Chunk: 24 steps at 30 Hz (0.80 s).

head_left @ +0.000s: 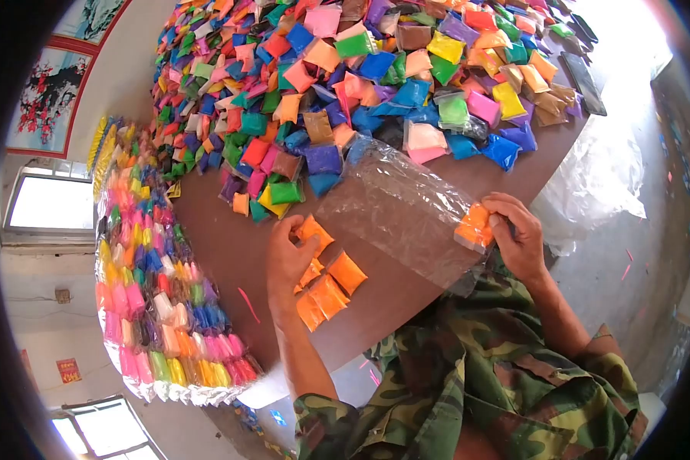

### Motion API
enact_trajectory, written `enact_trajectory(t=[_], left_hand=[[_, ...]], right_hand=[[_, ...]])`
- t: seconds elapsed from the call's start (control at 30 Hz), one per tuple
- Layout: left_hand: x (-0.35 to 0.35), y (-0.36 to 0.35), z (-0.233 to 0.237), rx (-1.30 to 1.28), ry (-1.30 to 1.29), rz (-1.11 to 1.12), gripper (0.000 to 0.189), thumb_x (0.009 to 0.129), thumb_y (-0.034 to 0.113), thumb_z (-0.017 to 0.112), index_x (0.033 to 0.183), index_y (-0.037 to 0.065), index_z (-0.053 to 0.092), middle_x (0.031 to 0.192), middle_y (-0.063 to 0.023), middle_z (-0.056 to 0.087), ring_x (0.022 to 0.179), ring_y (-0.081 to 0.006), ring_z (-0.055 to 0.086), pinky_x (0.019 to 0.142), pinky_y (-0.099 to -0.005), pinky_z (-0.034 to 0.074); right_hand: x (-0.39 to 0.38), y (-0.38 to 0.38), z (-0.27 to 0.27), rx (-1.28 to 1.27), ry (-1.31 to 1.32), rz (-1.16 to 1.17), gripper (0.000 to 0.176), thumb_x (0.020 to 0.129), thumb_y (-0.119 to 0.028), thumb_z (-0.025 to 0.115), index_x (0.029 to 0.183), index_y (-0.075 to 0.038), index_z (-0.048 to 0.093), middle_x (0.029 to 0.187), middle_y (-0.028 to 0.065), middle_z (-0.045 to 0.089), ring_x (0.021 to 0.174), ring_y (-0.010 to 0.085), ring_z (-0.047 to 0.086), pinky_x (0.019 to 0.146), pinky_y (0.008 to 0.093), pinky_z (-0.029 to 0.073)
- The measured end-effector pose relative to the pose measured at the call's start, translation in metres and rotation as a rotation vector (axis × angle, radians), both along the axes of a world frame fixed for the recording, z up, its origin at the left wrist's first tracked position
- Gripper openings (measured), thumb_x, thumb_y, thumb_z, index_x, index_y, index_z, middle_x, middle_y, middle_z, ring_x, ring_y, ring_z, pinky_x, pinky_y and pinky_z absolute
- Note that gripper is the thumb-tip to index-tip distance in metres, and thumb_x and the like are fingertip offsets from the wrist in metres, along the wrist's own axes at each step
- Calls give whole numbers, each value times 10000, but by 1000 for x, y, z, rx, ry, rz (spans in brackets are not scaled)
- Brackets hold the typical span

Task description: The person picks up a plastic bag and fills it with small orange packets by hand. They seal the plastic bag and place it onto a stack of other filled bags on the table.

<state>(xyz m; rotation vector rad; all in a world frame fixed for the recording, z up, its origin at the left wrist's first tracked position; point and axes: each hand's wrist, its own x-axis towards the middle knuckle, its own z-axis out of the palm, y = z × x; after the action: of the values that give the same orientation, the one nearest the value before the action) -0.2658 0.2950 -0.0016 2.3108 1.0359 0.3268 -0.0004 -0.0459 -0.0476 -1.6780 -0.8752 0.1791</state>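
My right hand (520, 236) is closed on a small orange packet (474, 225), thumb and fingers at its right edge. The packet overlaps the near end of a long clear plastic bag (406, 207) spread flat on the brown table (230, 230). On the left, my left hand (287, 257) has its thumb and fingers closed about the edge of another orange packet (315, 232). Several more orange packets lie just below it, including one packet (347, 273) to the right and one packet (329, 297) nearer the table's front edge.
A large heap of packets in many colours (284, 107) covers the far side of the table. Bagged rows of coloured packets (161, 307) stand along the left. A dark phone-like slab (584, 83) lies at the right edge, near crumpled clear plastic (598, 176).
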Motion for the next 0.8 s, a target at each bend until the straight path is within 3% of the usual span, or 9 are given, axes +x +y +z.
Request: enact_trajectory(t=[0.1, 0.3, 0.33, 0.43, 0.5, 0.7, 0.73, 0.8], left_hand=[[1, 0, 12, -16, -99, -8, 418, 853, 78, 829, 1251, -2, 733, 1114, -101, 723, 1037, -203, 697, 951, -341, 559], [14, -71, 67, 89, -105, 62, 275, 860, 85, 851, 1105, 22, 745, 1027, -53, 714, 857, -144, 640, 847, -327, 547], [15, -85, 67, 68, -188, 46, 230, 866, 64, 861, 1054, 37, 731, 987, -31, 707, 804, -112, 603, 770, -289, 533], [35, -133, 42, -217, -386, 60, 247, 873, 37, 870, 1070, 43, 721, 977, -24, 701, 807, -91, 605, 725, -252, 526], [62, -155, 17, -175, -438, -48, 258, 888, 5, 867, 1085, 47, 706, 1022, -45, 704, 788, -79, 596, 688, -231, 523], [115, -181, -33, -169, -585, -134, 251, 903, -17, 851, 1086, 44, 690, 1186, -108, 748, 914, -122, 717, 781, -307, 609], [119, -185, -29, -221, -549, -130, 259, 889, -32, 841, 1079, 39, 680, 1220, -135, 751, 1032, -203, 756, 881, -356, 620], [124, -187, -28, -81, -511, -225, 274, 869, -35, 846, 1071, 37, 676, 1200, -154, 745, 1050, -275, 749, 900, -386, 612]], right_hand=[[0, 1, 3, -9, 32, -5, 238, 981, 87, 626, 1182, 43, 745, 1264, 179, 732, 1168, 270, 716, 1011, 353, 550], [-1, 2, 6, 6, 85, -11, 243, 982, 83, 627, 1188, 42, 748, 1263, 163, 733, 1132, 241, 714, 978, 332, 554], [-1, 2, 5, 1, 95, -15, 244, 982, 83, 626, 1191, 43, 748, 1266, 160, 733, 1130, 236, 714, 975, 331, 554], [-1, 1, 6, -21, 138, -19, 249, 992, 72, 627, 1205, 36, 751, 1274, 153, 735, 1123, 217, 715, 958, 324, 557], [0, 1, 6, -30, 171, -12, 253, 995, 68, 631, 1214, 32, 751, 1271, 151, 737, 1122, 211, 714, 952, 321, 559], [3, 0, 7, -56, 124, -2, 286, 1006, 29, 638, 1275, 22, 735, 1294, 173, 741, 1187, 267, 722, 989, 348, 564], [2, -1, 8, -66, 131, 11, 296, 1011, 31, 627, 1289, 27, 727, 1311, 172, 736, 1210, 267, 713, 1026, 357, 550], [4, 0, 11, -83, 142, 43, 316, 1020, 35, 604, 1317, 36, 712, 1346, 170, 727, 1256, 266, 695, 1102, 375, 523]])
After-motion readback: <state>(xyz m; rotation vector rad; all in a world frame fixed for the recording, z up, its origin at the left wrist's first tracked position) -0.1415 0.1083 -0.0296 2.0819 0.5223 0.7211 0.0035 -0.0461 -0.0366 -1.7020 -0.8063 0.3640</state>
